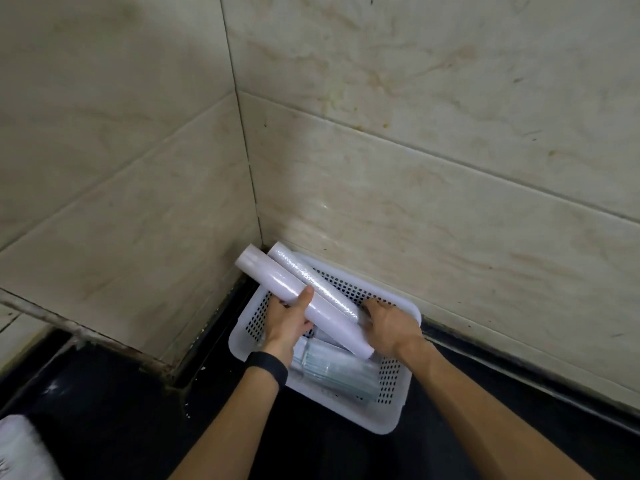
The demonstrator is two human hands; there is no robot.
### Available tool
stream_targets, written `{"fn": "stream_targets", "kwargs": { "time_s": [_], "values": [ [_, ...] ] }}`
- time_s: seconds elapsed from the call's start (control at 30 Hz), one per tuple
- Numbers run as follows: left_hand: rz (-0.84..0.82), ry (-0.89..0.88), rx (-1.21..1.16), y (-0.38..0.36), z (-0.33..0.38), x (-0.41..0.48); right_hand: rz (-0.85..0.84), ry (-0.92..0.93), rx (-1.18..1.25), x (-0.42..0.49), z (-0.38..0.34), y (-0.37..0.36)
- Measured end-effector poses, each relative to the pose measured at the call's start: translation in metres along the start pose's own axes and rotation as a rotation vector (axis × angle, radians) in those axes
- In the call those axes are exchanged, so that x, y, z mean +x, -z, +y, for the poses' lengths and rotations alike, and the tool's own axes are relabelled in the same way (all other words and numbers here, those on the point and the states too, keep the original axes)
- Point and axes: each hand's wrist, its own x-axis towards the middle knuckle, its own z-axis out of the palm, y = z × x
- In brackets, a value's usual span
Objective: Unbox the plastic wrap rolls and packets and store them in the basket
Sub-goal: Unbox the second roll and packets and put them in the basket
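A white perforated basket (394, 424) sits on the dark counter in the wall corner. Two white plastic wrap rolls lie slanted across it, their far ends sticking out over the back left rim. My left hand (289, 322) grips the nearer roll (277, 277) from below, thumb on top. My right hand (391, 327) is closed over the lower end of the second, shinier roll (311, 275). Clear packets (332, 372) with bluish contents lie in the basket's bottom under the rolls.
Beige tiled walls (415, 168) meet in a corner right behind the basket. The black counter (121, 410) extends to the left and front. A white blurred object (24, 448) shows at the bottom left edge. A black band is on my left wrist.
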Motion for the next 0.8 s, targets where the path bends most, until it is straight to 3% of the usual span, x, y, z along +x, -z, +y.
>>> {"fn": "stream_targets", "kwargs": {
  "time_s": [0.1, 0.2, 0.37, 0.43, 0.5, 0.57, 0.7, 0.8],
  "values": [
    [0.074, 0.044, 0.002, -0.007, -0.004, 0.009, -0.008, 0.059, -0.084, 0.006, 0.004, 0.006],
    [0.065, 0.04, -0.033, -0.018, -0.003, 0.011, 0.118, 0.075, -0.022, -0.001, 0.009, 0.009],
    [0.005, 0.124, -0.032, -0.023, -0.011, 0.006, 0.032, 0.092, -0.039, -0.022, 0.014, -0.008],
    [0.004, 0.089, 0.327, -0.017, -0.015, 0.004, 0.068, 0.108, -0.079, -0.023, 0.013, -0.015],
    [0.013, 0.028, 0.924, -0.013, -0.018, 0.001, 0.094, 0.101, -0.057, -0.023, 0.009, -0.017],
    [-0.051, -0.002, 1.314, -0.013, -0.021, -0.002, 0.09, 0.099, -0.033, -0.023, 0.01, -0.017],
    [-0.149, 0.043, 1.379, -0.018, -0.025, 0.0, 0.065, 0.091, -0.006, -0.022, 0.012, -0.015],
    [-0.158, -0.047, 1.426, -0.017, -0.026, -0.002, 0.09, 0.1, -0.018, -0.024, 0.009, -0.018]
  ]
}}
